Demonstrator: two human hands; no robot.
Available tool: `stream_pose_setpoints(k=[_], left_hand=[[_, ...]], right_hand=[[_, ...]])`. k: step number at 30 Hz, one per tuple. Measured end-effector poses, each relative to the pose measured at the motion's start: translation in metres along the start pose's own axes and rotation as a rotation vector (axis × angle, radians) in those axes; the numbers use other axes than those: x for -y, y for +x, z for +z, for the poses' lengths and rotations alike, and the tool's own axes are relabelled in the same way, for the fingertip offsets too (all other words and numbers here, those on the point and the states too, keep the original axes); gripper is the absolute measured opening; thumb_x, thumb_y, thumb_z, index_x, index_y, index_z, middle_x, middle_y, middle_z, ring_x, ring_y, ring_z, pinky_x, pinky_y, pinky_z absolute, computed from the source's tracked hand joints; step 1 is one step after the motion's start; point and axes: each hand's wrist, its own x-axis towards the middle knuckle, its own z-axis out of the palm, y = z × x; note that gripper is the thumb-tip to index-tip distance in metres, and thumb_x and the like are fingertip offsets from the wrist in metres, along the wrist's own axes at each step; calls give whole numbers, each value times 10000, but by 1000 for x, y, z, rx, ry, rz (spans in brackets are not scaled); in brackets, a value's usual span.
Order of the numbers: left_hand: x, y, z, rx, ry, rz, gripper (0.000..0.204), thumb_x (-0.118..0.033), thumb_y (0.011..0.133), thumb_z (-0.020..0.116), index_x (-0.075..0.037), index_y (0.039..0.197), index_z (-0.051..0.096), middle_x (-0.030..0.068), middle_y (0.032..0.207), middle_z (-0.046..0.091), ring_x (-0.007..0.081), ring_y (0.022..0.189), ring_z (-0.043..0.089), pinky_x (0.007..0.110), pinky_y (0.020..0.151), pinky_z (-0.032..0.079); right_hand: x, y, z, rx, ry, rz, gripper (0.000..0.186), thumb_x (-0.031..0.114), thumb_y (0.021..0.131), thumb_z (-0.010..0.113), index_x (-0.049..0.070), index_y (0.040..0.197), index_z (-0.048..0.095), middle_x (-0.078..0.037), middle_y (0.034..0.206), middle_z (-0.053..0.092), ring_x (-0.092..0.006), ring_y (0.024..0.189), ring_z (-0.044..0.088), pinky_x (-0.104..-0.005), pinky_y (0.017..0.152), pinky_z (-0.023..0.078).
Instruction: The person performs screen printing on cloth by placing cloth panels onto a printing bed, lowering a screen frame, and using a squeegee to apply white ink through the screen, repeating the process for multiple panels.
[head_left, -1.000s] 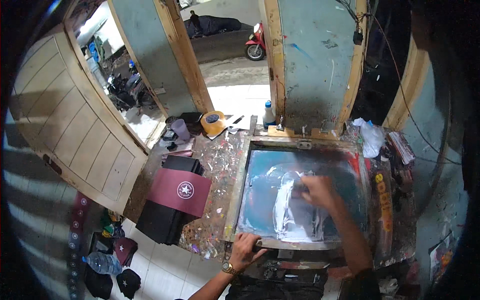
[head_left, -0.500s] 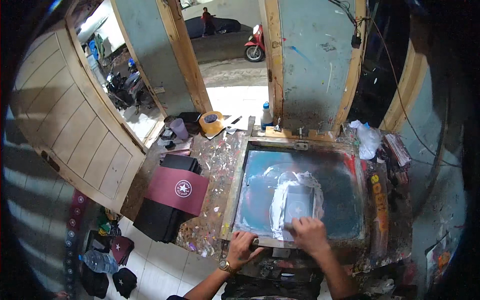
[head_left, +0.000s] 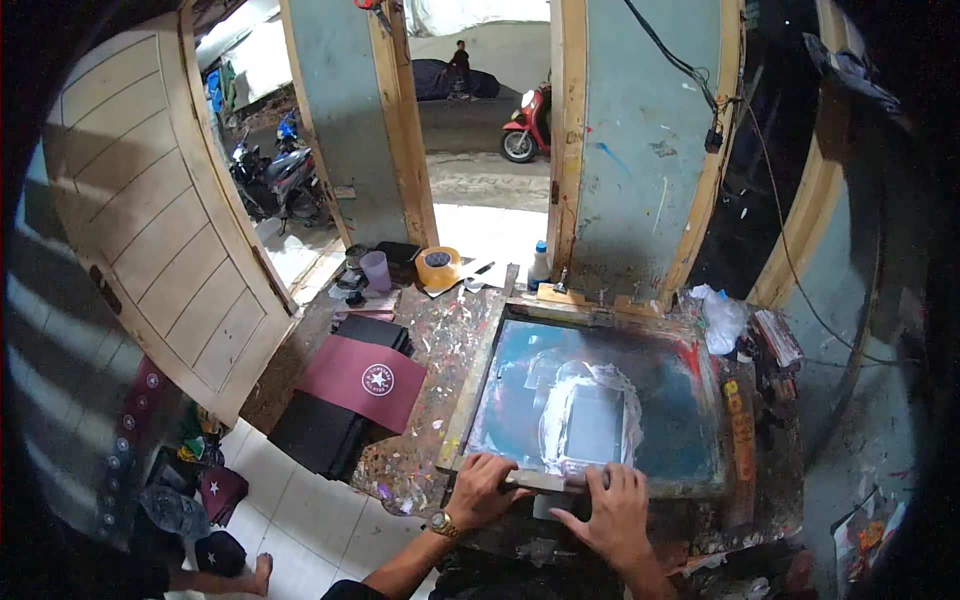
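A screen-printing frame (head_left: 452, 420) holds teal mesh with a ring of white ink (head_left: 630, 420) around a paler rectangle. My left hand (head_left: 482, 494), wearing a watch, is curled on the frame's front left edge. My right hand (head_left: 615, 515) lies at the front edge right of centre, fingers apart and thumb out, beside a dark strip, perhaps the squeegee, that I cannot make out clearly. Left of the frame, a maroon printed piece (head_left: 335, 372) lies across stacked black material (head_left: 310, 445).
Tape (head_left: 438, 268), a purple cup (head_left: 375, 270), bottle (head_left: 540, 262) and white bag (head_left: 722, 320) line the bench. An open door (head_left: 160, 200) stands left; a person (head_left: 460, 63) and red scooter (head_left: 520, 135) are outside. Caps (head_left: 222, 492) and someone's bare foot (head_left: 263, 572) are on the floor.
My right hand has moved from the middle of the mesh down to the frame's front edge. The view has tilted upward slightly. A bare foot has appeared at lower left.
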Motion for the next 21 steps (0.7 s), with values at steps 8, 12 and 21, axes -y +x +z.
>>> stream_pose_setpoints(k=[8,12,21], left_hand=[[-60,151,-93,-454,360,248,435,-405,868,824,-72,1099,667,51,871,647,249,832,641,392,783,454],[-40,181,-29,-401,-113,359,377,-369,902,776,-61,1089,665,111,1020,688,275,955,630,451,806,466],[110,224,201,368,150,-299,748,-607,1021,446,-81,1552,463,117,1684,331,286,1558,298,548,1287,119]], right_hand=[[-53,142,-98,-292,-313,-306,987,530,467,922,93,1287,590,-120,931,566,-304,847,603,-469,752,475],[-70,226,-173,-239,-224,-233,966,558,458,944,66,1228,629,-148,1023,661,-371,960,680,-475,820,551],[-78,262,-187,-173,-225,-198,970,565,490,936,43,1257,651,-187,1135,720,-384,1058,706,-460,943,550]])
